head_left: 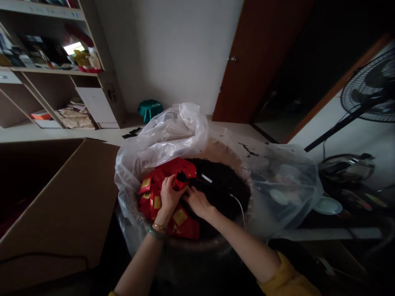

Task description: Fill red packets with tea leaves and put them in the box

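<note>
A round tub (212, 244) lined with clear plastic stands in front of me. Small red packets (185, 224) with gold labels are heaped on its left side, and loose, dark, leaf-like material (228, 181) fills the right. My left hand (169, 195) is closed around an upright red packet (178, 181), whose mouth gapes and shows something dark inside. Against the lower right edge of that packet, my right hand (200, 202) has its fingers bent and pinched, close to the left thumb. Its fingertips are partly hidden. A small white strip (206, 178) lies on the dark material.
A large cardboard box (58, 205) stands open at my left. Bunched clear plastic (173, 127) rises over the tub's far rim. To the right are a plastic bag (284, 185), a pale dish (327, 205) and a standing fan (370, 86). A white cord (239, 203) crosses the tub.
</note>
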Available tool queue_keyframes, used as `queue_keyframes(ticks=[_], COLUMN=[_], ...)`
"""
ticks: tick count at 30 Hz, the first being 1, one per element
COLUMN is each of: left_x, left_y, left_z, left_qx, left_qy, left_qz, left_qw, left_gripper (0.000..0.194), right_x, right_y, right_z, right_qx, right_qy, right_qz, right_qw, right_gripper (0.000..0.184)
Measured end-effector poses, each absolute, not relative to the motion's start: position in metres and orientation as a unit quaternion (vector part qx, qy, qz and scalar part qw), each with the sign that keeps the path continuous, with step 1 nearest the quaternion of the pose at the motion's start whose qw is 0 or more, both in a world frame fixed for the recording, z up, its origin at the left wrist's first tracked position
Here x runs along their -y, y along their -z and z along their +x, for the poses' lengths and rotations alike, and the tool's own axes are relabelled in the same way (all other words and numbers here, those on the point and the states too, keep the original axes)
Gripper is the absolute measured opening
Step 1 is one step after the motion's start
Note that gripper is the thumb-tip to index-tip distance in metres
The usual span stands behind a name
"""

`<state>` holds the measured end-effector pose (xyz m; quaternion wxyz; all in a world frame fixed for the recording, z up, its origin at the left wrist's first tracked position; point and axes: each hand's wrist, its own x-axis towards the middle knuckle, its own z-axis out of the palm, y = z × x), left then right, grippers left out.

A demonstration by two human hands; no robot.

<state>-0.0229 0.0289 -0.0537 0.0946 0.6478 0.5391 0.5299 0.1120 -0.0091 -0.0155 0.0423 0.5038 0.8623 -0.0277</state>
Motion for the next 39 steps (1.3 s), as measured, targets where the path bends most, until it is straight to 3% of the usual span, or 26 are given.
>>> queue_keyframes(ticks=[10,16,22,26,29,34,37,39], left_x=[-0.028,-0.026,-0.022,-0.022,-0.023,-0.023,-0.023,-0.023], left_y=[0.054,0.053,0.047,0.047,0.049,0.051,0.050,0.050], left_z=[-0.024,-0.025,-0.025,-0.025,-0.025,-0.026,-0.025,-0.025], left_qx=[-0.523,-0.500,-0.469,-0.471,-0.473,-0.477,-0.485,-0.490], left_qy=[-0.544,-0.554,-0.558,-0.555,-0.559,-0.566,-0.563,-0.561], left_qz=[0.648,0.655,0.673,0.675,0.669,0.661,0.658,0.656], left_qw=[0.106,0.121,0.126,0.121,0.124,0.124,0.122,0.120], left_gripper=[0.050,0.047,0.045,0.045,0.046,0.048,0.048,0.048], right_x=[-0.009,-0.019,-0.025,-0.028,-0.029,-0.027,-0.028,-0.031], right_y=[-0.002,0.011,0.014,0.014,0.016,0.009,-0.004,-0.015], right_z=[0.148,0.131,0.108,0.107,0.104,0.111,0.129,0.143], right_qx=[-0.805,-0.813,-0.793,-0.784,-0.781,-0.794,-0.800,-0.783], right_qy=[0.168,0.123,0.128,0.139,0.174,0.192,0.215,0.245], right_qz=[0.566,0.568,0.595,0.603,0.599,0.575,0.553,0.544], right_qw=[-0.066,-0.041,-0.011,-0.032,-0.036,-0.044,-0.092,-0.178], right_gripper=[0.020,0.065,0.034,0.042,0.030,0.026,0.022,0.021])
